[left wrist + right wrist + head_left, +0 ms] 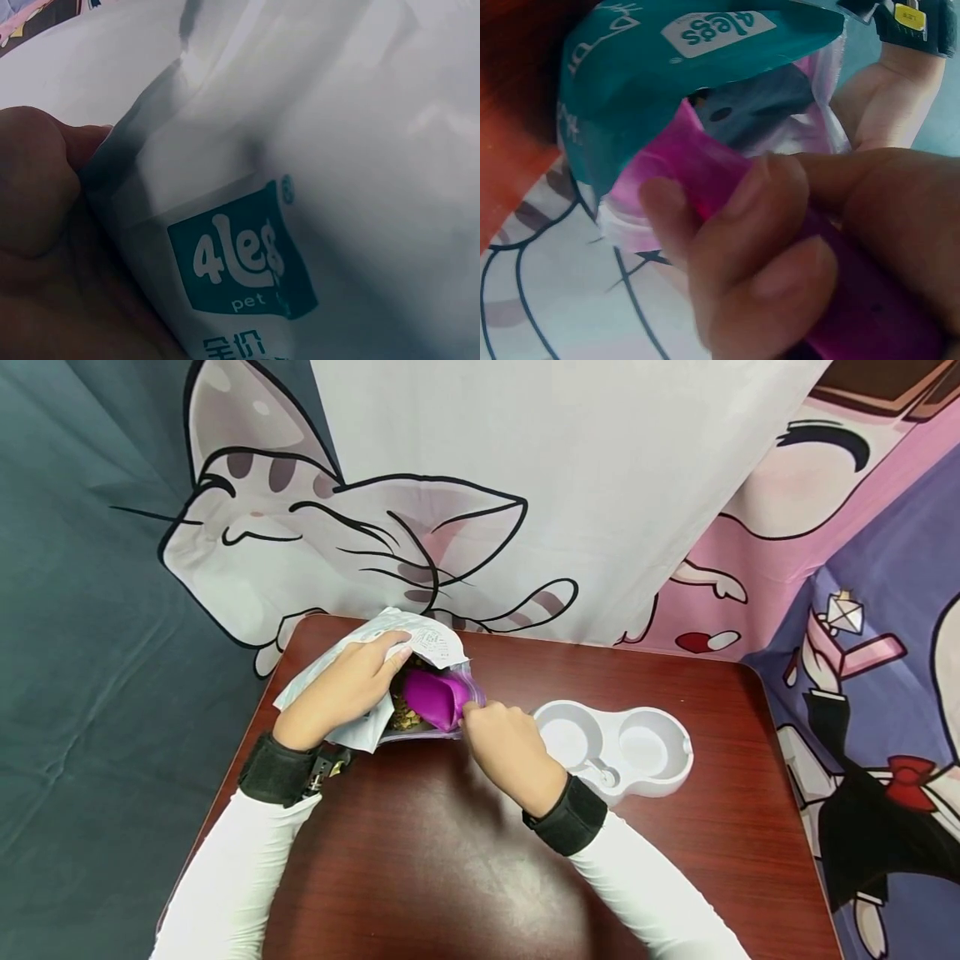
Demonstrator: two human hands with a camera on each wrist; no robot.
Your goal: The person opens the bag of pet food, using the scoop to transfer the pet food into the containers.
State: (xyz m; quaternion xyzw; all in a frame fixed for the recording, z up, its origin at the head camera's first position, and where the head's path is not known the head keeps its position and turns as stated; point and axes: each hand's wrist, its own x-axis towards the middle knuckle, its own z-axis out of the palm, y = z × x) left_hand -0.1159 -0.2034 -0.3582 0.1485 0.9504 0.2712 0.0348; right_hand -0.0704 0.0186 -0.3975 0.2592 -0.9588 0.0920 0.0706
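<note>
A white and teal pet food bag (341, 681) lies on its side at the table's back left, its mouth facing right. My left hand (352, 681) grips the bag's upper side near the opening, thumb at the edge; in the left wrist view its printed face (247, 255) fills most of the frame. Brown kibble (405, 714) shows inside. A purple scoop (435, 695) has its bowl in the bag's mouth, over the kibble. My right hand (510, 747) holds the scoop by its handle, fingers curled round it in the right wrist view.
A white double pet bowl (654, 745) with two round wells stands just right of my right hand. The reddish-brown wooden table (450, 868) reaches back to a cartoon-printed curtain (585, 460).
</note>
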